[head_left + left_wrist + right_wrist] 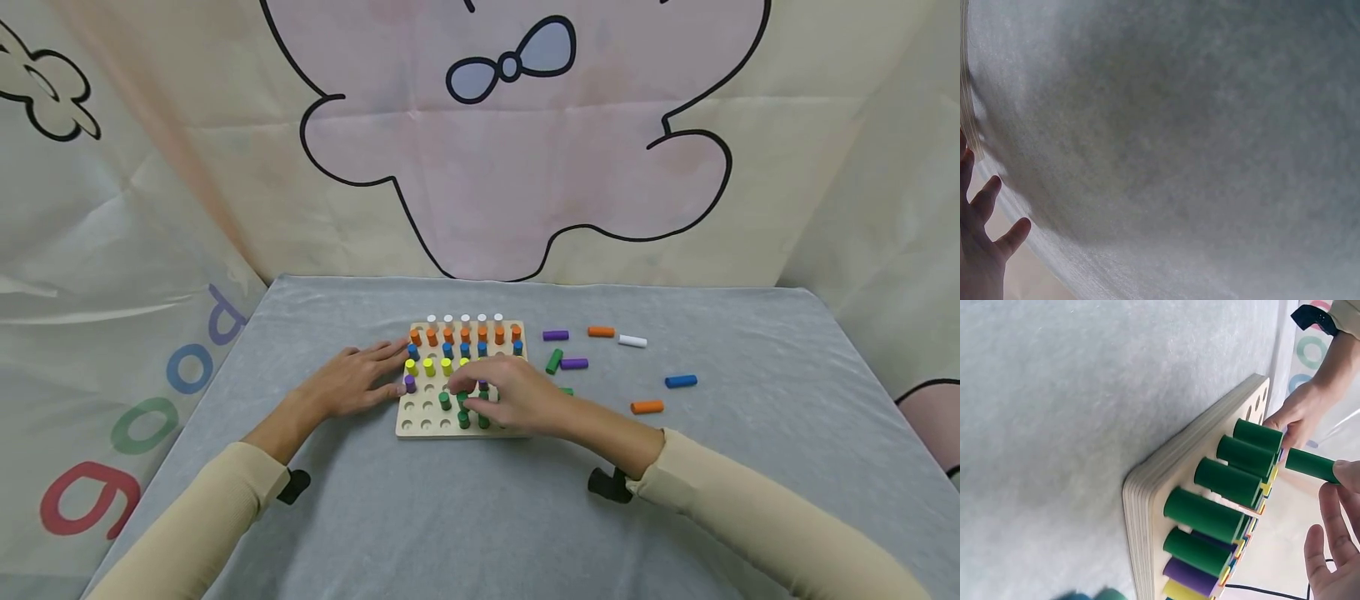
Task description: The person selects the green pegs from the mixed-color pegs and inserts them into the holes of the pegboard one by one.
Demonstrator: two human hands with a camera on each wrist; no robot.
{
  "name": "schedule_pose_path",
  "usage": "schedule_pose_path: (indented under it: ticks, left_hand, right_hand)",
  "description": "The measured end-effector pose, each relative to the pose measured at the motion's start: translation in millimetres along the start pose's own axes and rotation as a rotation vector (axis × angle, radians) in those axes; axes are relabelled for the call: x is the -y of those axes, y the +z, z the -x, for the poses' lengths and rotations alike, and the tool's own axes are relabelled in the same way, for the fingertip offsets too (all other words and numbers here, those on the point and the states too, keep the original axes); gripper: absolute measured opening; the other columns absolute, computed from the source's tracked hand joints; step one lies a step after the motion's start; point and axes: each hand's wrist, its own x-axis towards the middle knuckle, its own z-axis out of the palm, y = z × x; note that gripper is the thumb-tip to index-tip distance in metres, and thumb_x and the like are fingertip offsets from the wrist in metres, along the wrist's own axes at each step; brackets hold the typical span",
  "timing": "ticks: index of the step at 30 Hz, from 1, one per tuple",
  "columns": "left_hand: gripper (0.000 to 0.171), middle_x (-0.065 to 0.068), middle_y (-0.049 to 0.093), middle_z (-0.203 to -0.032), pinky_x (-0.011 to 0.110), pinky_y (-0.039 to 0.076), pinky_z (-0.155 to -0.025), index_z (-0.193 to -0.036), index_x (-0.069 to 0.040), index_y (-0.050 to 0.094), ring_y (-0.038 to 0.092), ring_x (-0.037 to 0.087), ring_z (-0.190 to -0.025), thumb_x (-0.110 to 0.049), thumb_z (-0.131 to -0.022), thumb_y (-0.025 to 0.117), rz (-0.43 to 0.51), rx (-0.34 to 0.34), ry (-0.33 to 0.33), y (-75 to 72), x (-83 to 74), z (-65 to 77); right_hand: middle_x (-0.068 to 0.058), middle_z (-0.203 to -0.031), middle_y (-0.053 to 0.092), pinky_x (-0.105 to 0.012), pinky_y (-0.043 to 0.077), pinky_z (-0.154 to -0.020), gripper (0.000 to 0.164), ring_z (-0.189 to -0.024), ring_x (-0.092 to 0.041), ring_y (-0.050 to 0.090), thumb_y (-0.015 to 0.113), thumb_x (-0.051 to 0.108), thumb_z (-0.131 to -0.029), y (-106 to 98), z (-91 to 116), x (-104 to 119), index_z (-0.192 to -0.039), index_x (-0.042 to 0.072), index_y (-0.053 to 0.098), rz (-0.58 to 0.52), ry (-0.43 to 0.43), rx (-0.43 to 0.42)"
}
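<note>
A wooden pegboard (420, 426) lies on the table with rows of coloured pegs: white at the back, then orange, blue, yellow, purple and green. My right hand (521, 396) is over its front right part, covering some pegs and holes. In the right wrist view, its thumb and fingers pinch a green peg (1311, 465) above the board, apart from the standing green pegs (1204, 515). My left hand (352, 379) rests flat by the board's left edge, fingers extended and touching it. Only part of that hand (985, 237) shows in the left wrist view.
Loose pegs lie right of the board: a purple peg (556, 336), an orange peg (601, 332), a white peg (632, 342), a green peg (554, 361), a blue peg (681, 381) and several more. Grey cloth (420, 517) covers the table; printed fabric (615, 167) hangs behind.
</note>
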Motion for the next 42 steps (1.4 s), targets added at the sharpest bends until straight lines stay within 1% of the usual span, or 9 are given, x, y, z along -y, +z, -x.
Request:
schedule_pose_path:
  ticks: [2, 6, 9, 14, 21, 27, 35, 42]
  left_hand:
    - [0.071, 0.008, 0.027, -0.163, 0.066, 0.034, -0.104, -0.155, -0.012, 0.035, 0.032, 0.034, -0.146, -0.054, -0.100, 0.049, 0.000, 0.003, -0.001, 0.1, -0.3, 0.0]
    - [0.071, 0.008, 0.027, -0.162, 0.066, 0.035, -0.104, -0.155, -0.012, 0.036, 0.033, 0.034, -0.145, -0.053, -0.100, 0.050, -0.003, 0.001, -0.002, -0.3, -1.8, 0.0]
    - [0.070, 0.008, 0.028, -0.162, 0.065, 0.035, -0.103, -0.155, -0.012, 0.036, 0.033, 0.034, -0.145, -0.053, -0.100, 0.051, -0.005, -0.004, -0.002, -0.2, -2.2, -0.2]
    - [0.070, 0.008, 0.029, -0.162, 0.065, 0.035, -0.104, -0.155, -0.012, 0.036, 0.033, 0.033, -0.145, -0.053, -0.100, 0.050, -0.005, -0.002, -0.007, -0.3, -2.3, -0.1]
    - [0.070, 0.010, 0.031, -0.161, 0.065, 0.037, -0.102, -0.154, -0.010, 0.037, 0.035, 0.036, -0.144, -0.053, -0.100, 0.050, -0.016, -0.020, 0.011, 0.5, -1.3, 1.1]
    - [0.069, 0.009, 0.030, -0.161, 0.065, 0.036, -0.103, -0.155, -0.012, 0.036, 0.034, 0.034, -0.145, -0.052, -0.100, 0.050, -0.006, -0.012, 0.002, 0.2, -2.1, 1.1]
    - [0.070, 0.008, 0.029, -0.162, 0.065, 0.035, -0.103, -0.155, -0.012, 0.036, 0.033, 0.033, -0.145, -0.053, -0.100, 0.050, -0.008, -0.012, 0.000, 0.6, -1.3, 1.0]
    - [0.070, 0.008, 0.029, -0.162, 0.064, 0.036, -0.103, -0.155, -0.012, 0.036, 0.034, 0.033, -0.145, -0.053, -0.100, 0.050, -0.011, -0.015, 0.003, 0.5, -1.6, 0.7]
  right_hand:
    - [-0.004, -0.105, 0.074, -0.040, 0.054, -0.087, 0.027, -0.095, -0.016, 0.067, 0.075, 0.004, -0.088, 3.1, -1.1, -0.4, -0.115, 0.006, 0.071, -0.009, 0.004, 0.000]
    - [-0.003, -0.104, 0.073, -0.037, 0.055, -0.085, 0.025, -0.094, -0.012, 0.066, 0.075, 0.005, -0.088, 8.6, -2.8, -0.5, -0.112, 0.006, 0.071, -0.005, -0.017, -0.006]
    - [-0.001, -0.103, 0.073, -0.033, 0.055, -0.085, 0.024, -0.094, -0.009, 0.066, 0.076, 0.005, -0.088, 11.9, -3.7, 0.1, -0.111, 0.007, 0.071, 0.003, -0.033, -0.017]
    - [0.001, -0.106, 0.073, -0.026, 0.053, -0.088, 0.026, -0.095, -0.009, 0.066, 0.076, 0.006, -0.088, 16.5, -6.0, 1.5, -0.113, 0.008, 0.071, -0.009, -0.012, -0.020]
    - [-0.001, -0.106, 0.073, -0.033, 0.054, -0.088, 0.028, -0.095, -0.013, 0.066, 0.075, 0.005, -0.088, 21.9, -8.3, -0.5, -0.115, 0.006, 0.070, -0.042, 0.012, 0.001]
    - [-0.004, -0.105, 0.073, -0.035, 0.054, -0.089, 0.027, -0.094, -0.013, 0.066, 0.075, 0.004, -0.089, 25.9, -7.9, -2.7, -0.115, 0.005, 0.070, -0.048, 0.014, 0.013]
    - [0.001, -0.107, 0.072, -0.033, 0.054, -0.090, 0.027, -0.097, -0.010, 0.065, 0.073, 0.005, -0.090, 35.0, -8.0, -4.4, -0.116, 0.007, 0.069, -0.052, 0.051, 0.030]
    - [0.002, -0.107, 0.072, -0.031, 0.053, -0.091, 0.028, -0.097, -0.009, 0.064, 0.073, 0.006, -0.090, 39.9, -7.3, -9.2, -0.118, 0.008, 0.069, -0.030, 0.056, 0.036]
